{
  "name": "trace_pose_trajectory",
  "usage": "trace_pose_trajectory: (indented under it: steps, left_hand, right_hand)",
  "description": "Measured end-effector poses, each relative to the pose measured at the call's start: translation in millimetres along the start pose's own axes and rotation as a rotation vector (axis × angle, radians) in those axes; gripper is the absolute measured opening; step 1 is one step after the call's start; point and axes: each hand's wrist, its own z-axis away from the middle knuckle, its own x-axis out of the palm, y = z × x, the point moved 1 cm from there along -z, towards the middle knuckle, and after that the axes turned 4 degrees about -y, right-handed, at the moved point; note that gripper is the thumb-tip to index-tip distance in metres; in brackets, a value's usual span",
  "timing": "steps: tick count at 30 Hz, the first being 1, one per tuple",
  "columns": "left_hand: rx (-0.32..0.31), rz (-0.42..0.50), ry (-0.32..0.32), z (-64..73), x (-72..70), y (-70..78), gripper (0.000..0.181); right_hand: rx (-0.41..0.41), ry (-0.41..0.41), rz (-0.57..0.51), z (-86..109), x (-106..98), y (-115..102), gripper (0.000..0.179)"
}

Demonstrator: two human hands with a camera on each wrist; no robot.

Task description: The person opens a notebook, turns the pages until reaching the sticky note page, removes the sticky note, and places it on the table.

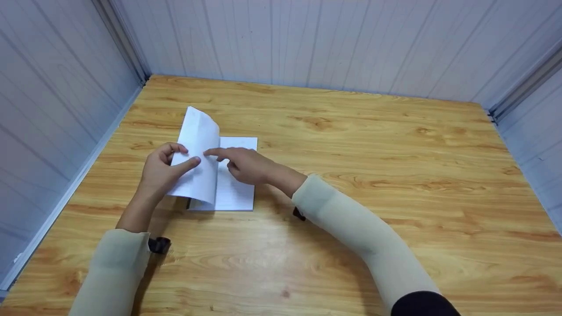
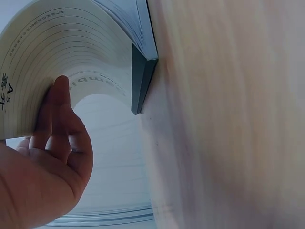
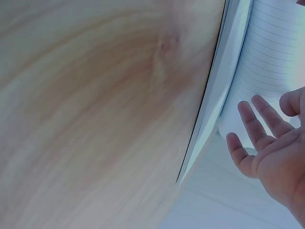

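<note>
A lined notebook (image 1: 237,193) lies on the table with its left part raised and curved upright. My left hand (image 1: 160,169) grips that raised part at its left edge, thumb on the page side and fingers behind. In the left wrist view the fingers (image 2: 59,124) press the outer sheet (image 2: 62,45), which bears lines and printed characters; a dark spine (image 2: 143,78) shows beside it. My right hand (image 1: 246,164) is over the right page, its index finger stretched to the raised page; contact cannot be told. In the right wrist view the right hand (image 3: 281,152) has its fingers spread, holding nothing.
The notebook rests on a wood-grain table (image 1: 351,145). White panelled walls (image 1: 285,44) enclose the back and both sides. Small black devices (image 1: 159,245) sit by both wrists, below pale sleeves (image 1: 360,228).
</note>
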Motion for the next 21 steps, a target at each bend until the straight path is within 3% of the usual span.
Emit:
trace_pose_trajectory:
  steps: [8,16,21]
  left_hand:
    - [0.011,-0.014,-0.030,-1.0,2.3,-3.5,0.035]
    - [0.042,-0.007,-0.027,-0.6,1.7,-2.7,0.028]
    - [0.059,0.054,-0.048,-0.7,1.7,-0.9,0.029]
  right_hand:
    - [0.023,0.022,0.038,1.4,-1.2,5.1,0.051]
    - [0.254,0.131,0.138,3.3,-4.1,20.9,0.037]
    - [0.379,0.106,0.241,5.4,-5.5,30.6,0.041]
